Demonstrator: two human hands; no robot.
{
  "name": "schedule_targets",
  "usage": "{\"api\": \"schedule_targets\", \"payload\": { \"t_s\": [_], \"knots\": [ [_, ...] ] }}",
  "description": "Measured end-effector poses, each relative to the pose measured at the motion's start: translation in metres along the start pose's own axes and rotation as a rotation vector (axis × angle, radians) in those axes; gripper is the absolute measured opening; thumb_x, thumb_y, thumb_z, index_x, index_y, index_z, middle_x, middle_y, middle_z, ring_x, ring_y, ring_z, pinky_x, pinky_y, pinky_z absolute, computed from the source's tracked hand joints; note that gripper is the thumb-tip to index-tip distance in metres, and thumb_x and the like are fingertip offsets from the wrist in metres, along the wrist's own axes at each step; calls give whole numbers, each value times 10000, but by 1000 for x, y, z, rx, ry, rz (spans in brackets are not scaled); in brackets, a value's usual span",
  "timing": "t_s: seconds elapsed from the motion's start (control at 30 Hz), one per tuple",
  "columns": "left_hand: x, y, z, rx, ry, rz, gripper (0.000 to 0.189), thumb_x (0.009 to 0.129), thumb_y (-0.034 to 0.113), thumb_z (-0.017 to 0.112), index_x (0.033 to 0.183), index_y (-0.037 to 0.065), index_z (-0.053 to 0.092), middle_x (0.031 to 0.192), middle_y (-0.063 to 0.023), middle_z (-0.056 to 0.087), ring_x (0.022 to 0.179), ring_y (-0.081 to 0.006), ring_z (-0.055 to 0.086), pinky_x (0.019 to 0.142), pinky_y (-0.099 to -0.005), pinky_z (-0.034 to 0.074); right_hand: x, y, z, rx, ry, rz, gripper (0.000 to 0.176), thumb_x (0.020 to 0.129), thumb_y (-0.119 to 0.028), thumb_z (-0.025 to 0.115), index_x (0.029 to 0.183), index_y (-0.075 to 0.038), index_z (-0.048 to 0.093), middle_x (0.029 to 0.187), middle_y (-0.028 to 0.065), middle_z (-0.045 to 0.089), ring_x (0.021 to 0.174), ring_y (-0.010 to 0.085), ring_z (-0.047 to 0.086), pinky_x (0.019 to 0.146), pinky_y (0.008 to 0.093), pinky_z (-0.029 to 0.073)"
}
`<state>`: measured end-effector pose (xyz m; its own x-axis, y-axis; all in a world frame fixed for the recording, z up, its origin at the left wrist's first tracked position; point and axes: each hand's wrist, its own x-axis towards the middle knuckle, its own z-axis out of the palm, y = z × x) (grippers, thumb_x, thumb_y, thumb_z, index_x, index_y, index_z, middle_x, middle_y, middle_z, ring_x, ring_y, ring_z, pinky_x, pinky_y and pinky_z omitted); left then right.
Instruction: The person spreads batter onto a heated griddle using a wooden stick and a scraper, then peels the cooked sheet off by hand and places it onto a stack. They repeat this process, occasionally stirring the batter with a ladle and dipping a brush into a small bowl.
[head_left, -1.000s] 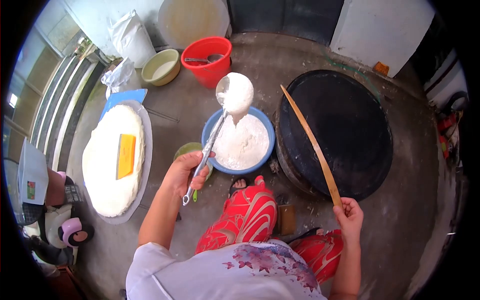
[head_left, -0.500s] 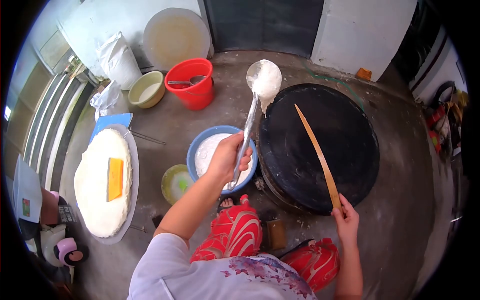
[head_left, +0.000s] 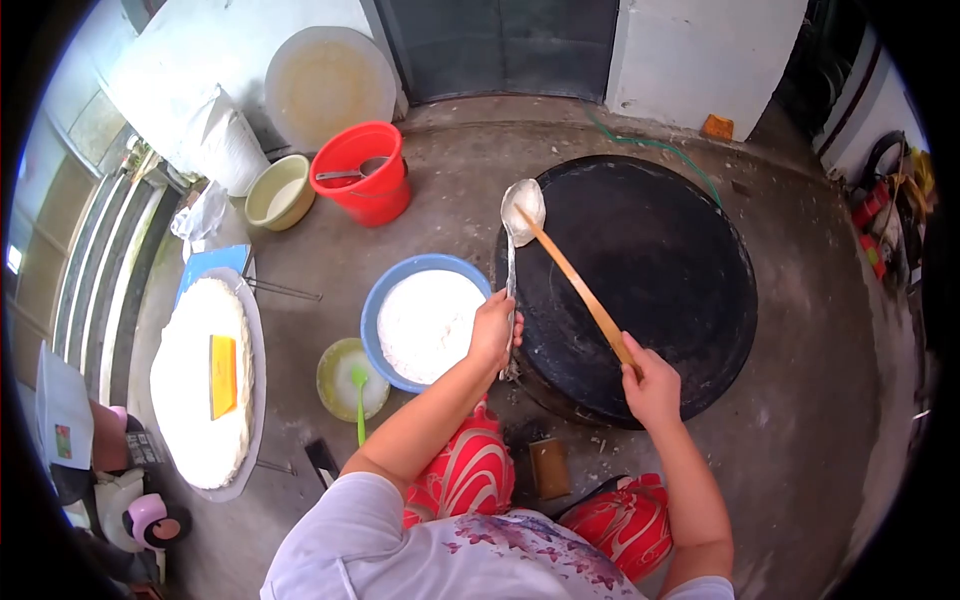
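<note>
My left hand [head_left: 493,331] is closed round the handle of a metal ladle [head_left: 511,265]. The ladle's bowl, coated with white batter [head_left: 527,203], is over the far left edge of a large round black griddle [head_left: 640,280]. In my right hand [head_left: 652,385] is a long, slightly curved wooden stick [head_left: 580,287], its tip touching the batter in the ladle. A blue basin [head_left: 374,340] of white batter or flour stands left of the griddle. Beside it sits a small greenish bowl [head_left: 325,378] with a green spoon [head_left: 361,400].
A pile of white flat sheets [head_left: 195,430] with a yellow scraper [head_left: 223,375] lies at the left. Behind are a red bucket [head_left: 385,195], an olive basin [head_left: 278,215], a white sack [head_left: 230,150] and a round board [head_left: 330,85]. A green hose [head_left: 655,155] runs behind the griddle.
The ladle has come down to the griddle's edge and its bowl holds less batter in view. My right hand has moved left and up, bringing the stick's tip to the ladle.
</note>
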<state>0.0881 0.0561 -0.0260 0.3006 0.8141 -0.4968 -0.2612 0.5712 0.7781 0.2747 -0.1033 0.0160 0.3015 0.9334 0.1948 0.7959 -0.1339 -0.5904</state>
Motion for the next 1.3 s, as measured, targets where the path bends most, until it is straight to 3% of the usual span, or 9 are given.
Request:
{"api": "schedule_targets", "payload": {
  "t_s": [0.27, 0.33, 0.5, 0.63, 0.87, 1.0, 1.1, 1.2, 1.3],
  "knots": [
    [-2, -8, -5, 71, 75, 54, 294, 857, 67, 477, 1148, 45, 513, 630, -1, 453, 461, -78, 412, 399, -206, 361, 12, -1, 5, 79, -14, 101, 419, 702, -33, 577, 1114, -107, 574, 965, 140, 611, 858, 291, 596, 756, 322, 474],
    [-9, -8, -2, 85, 88, 61, 279, 855, 54, 488, 1130, 49, 535, 620, 19, 438, 460, -62, 391, 401, -195, 346, 12, 10, 13, 2, 40, 45, 409, 709, -63, 577, 1114, -120, 576, 788, 130, 581, 734, 300, 578, 681, 362, 469],
    [-18, -6, 3, 124, 137, 188, 353, 851, 45, 497, 1204, 44, 493, 621, 20, 441, 463, -54, 383, 389, -195, 321, 10, 29, 26, 70, 51, 61, 409, 696, -73, 587, 1103, -111, 583, 786, 137, 577, 751, 308, 576, 702, 367, 464],
    [-3, -9, 5, 157, 98, 123, 359, 851, 55, 501, 1209, 38, 486, 614, 18, 440, 460, -61, 383, 380, -200, 316, 13, 28, 20, 90, -6, 95, 407, 686, -76, 588, 1092, -100, 587, 792, 125, 573, 756, 303, 575, 695, 357, 464],
    [50, 16, 4, 252, -7, 79, 233, 872, 90, 442, 1090, 37, 508, 613, -26, 463, 439, -100, 422, 356, -229, 346, -6, 14, -17, -112, 86, 19, 429, 672, -50, 582, 1098, -97, 579, 756, 104, 540, 686, 279, 556, 633, 353, 460],
    [32, 62, 27, -39, -117, -71, 254, 920, 167, 341, 1104, 16, 430, 656, -62, 467, 467, -100, 418, 363, -224, 343, -14, 34, 3, -334, 53, -252, 471, 649, -54, 589, 1117, -106, 571, 754, 64, 527, 634, 238, 526, 586, 340, 439],
    [32, 87, 28, -462, -414, -290, 297, 932, 183, 335, 1107, -37, 431, 689, -44, 438, 493, -83, 389, 387, -209, 347, -7, 46, 24, -543, 42, -491, 461, 687, -87, 525, 1147, -104, 548, 790, 26, 521, 639, 181, 486, 577, 302, 405],
    [27, 106, 33, -867, -678, -503, 318, 928, 169, 348, 1147, -50, 424, 677, -35, 428, 494, -81, 389, 390, -211, 348, 18, 52, 37, -659, 90, -506, 462, 702, -94, 509, 1164, -103, 531, 808, 40, 517, 646, 187, 482, 579, 310, 405],
    [11, 120, 42, -975, -771, -539, 348, 923, 146, 353, 1191, -73, 392, 666, -31, 415, 488, -89, 382, 391, -219, 346, 49, 46, 36, -683, 122, -409, 453, 718, -96, 510, 1170, -104, 523, 807, 51, 502, 647, 195, 479, 583, 316, 409]
  ]
}}
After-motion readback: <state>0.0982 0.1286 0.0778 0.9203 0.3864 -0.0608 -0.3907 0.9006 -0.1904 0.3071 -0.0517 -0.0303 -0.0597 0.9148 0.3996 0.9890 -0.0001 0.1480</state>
